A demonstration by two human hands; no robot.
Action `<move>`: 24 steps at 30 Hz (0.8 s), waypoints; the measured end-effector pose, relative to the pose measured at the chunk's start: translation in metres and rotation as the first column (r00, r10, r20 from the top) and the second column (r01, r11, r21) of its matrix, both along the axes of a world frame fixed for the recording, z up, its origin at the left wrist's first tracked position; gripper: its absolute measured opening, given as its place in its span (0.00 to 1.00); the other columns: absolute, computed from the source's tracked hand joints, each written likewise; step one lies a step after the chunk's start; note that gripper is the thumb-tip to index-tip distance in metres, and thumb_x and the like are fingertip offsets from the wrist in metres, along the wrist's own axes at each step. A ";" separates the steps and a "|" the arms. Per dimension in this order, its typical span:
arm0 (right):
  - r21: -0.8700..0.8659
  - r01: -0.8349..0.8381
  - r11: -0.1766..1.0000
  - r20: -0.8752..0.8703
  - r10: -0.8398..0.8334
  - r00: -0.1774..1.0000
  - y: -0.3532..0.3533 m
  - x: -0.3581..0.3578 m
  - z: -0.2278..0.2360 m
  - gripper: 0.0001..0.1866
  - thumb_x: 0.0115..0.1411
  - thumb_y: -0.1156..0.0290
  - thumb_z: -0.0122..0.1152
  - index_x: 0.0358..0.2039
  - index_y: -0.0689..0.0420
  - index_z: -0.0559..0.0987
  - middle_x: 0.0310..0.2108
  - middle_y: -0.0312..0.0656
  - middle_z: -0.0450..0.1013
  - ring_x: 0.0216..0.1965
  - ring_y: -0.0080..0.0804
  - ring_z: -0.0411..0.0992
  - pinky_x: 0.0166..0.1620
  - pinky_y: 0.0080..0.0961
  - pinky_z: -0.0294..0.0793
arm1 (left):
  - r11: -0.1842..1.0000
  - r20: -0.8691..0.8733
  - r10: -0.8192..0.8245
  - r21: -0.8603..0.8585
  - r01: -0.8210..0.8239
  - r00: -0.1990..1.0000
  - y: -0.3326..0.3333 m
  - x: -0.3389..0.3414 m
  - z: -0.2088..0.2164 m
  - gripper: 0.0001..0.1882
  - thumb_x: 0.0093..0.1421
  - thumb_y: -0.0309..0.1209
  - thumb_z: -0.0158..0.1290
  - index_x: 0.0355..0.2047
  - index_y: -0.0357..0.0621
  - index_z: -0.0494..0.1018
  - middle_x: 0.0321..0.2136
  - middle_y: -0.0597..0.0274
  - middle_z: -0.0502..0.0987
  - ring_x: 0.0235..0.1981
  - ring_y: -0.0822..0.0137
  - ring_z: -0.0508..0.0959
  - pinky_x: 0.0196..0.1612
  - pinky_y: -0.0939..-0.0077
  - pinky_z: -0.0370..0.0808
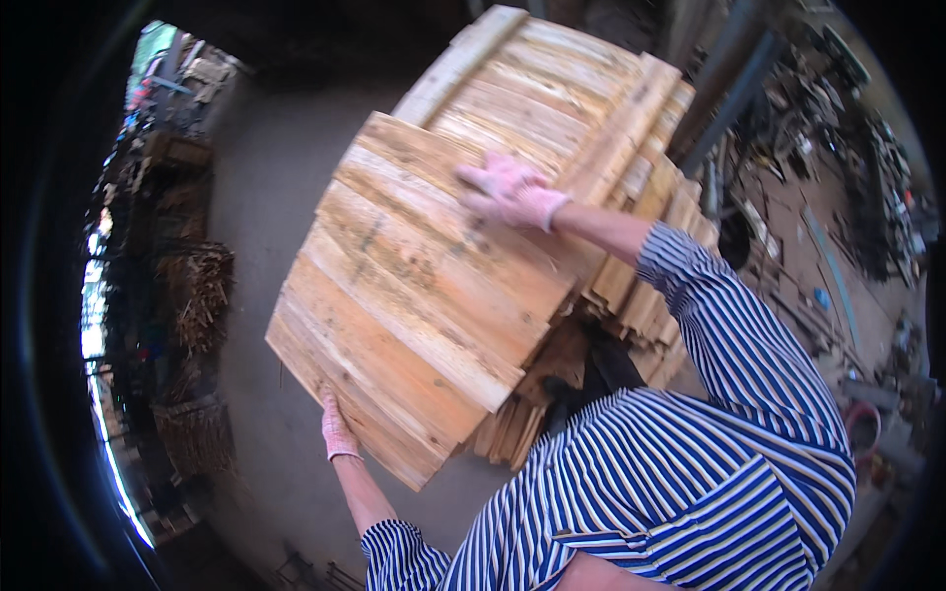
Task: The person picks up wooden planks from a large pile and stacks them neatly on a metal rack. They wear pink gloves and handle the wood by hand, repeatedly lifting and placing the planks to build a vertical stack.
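A wooden panel (394, 286) made of several planks side by side lies tilted in front of me. At its lower left edge my left hand (338, 430), in a pink glove, holds the panel; its fingers are partly hidden by the wood. My right hand (514, 192), also in a pink glove, rests on the panel's upper face with its fingers apart. Beneath and beyond it is another plank panel (537, 84) with raised strips along its sides, on top of a stack of boards (655, 222).
Grey floor (266, 167) stretches along the left. Bundles of thin wood sticks (202, 295) stand against the left side. Scrap pieces and rods litter the ground (818, 246) at the right. A thick dark post (734, 89) rises behind the stack.
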State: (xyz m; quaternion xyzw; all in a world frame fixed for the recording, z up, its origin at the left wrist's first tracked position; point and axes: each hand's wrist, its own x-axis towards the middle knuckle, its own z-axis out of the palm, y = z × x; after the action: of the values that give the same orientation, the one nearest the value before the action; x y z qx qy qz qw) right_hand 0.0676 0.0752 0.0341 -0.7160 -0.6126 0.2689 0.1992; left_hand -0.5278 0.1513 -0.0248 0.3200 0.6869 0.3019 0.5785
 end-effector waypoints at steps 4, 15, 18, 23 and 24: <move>0.093 -0.034 0.995 0.075 0.027 0.997 0.005 0.008 -0.016 0.33 0.71 0.42 0.46 0.69 0.47 0.67 0.50 0.60 0.69 0.53 0.57 0.71 0.57 0.46 0.71 | 0.996 0.005 -0.084 -0.013 0.084 0.996 0.003 0.000 0.001 0.45 0.64 0.61 0.57 0.68 0.40 0.63 0.65 0.52 0.70 0.63 0.55 0.71 0.68 0.58 0.67; 0.475 0.817 0.326 -0.251 -0.840 0.481 -0.208 0.138 -0.117 0.34 0.63 0.53 0.58 0.64 0.62 0.69 0.62 0.61 0.69 0.66 0.55 0.65 0.67 0.45 0.64 | 0.769 0.296 -0.076 -0.591 0.245 0.952 -0.186 -0.106 -0.076 0.32 0.68 0.62 0.42 0.57 0.51 0.70 0.53 0.53 0.71 0.55 0.52 0.70 0.58 0.49 0.66; -0.335 0.939 0.079 0.068 -0.992 0.107 -0.282 0.156 -0.235 0.47 0.58 0.42 0.62 0.68 0.63 0.63 0.61 0.67 0.69 0.61 0.63 0.70 0.62 0.48 0.69 | 0.535 0.103 -0.141 -0.829 0.164 0.985 -0.283 -0.035 -0.138 0.14 0.70 0.46 0.52 0.37 0.51 0.78 0.28 0.60 0.77 0.33 0.62 0.77 0.47 0.58 0.72; -0.655 0.755 -0.017 0.084 -0.995 0.050 -0.326 0.142 -0.387 0.59 0.50 0.39 0.74 0.69 0.63 0.54 0.64 0.65 0.65 0.64 0.58 0.68 0.65 0.44 0.69 | 0.473 -0.243 -0.878 -0.579 0.664 0.413 -0.300 0.237 -0.187 0.36 0.65 0.54 0.58 0.61 0.36 0.69 0.56 0.42 0.75 0.60 0.47 0.72 0.64 0.59 0.67; -0.666 0.739 -0.103 0.065 -0.995 -0.079 -0.324 0.139 -0.404 0.59 0.49 0.40 0.74 0.69 0.62 0.53 0.64 0.65 0.65 0.65 0.58 0.67 0.65 0.44 0.69 | 0.442 -0.389 -0.877 -0.423 0.791 0.282 -0.300 0.297 -0.193 0.43 0.63 0.56 0.59 0.66 0.34 0.65 0.61 0.40 0.72 0.64 0.45 0.69 0.66 0.58 0.65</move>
State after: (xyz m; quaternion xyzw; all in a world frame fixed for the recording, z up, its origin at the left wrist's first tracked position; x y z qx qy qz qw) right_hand 0.2061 -0.2491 -0.3702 -0.8601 0.2333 0.3649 0.2695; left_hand -0.2309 -0.1489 -0.2175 0.6601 0.5715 -0.2058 0.4418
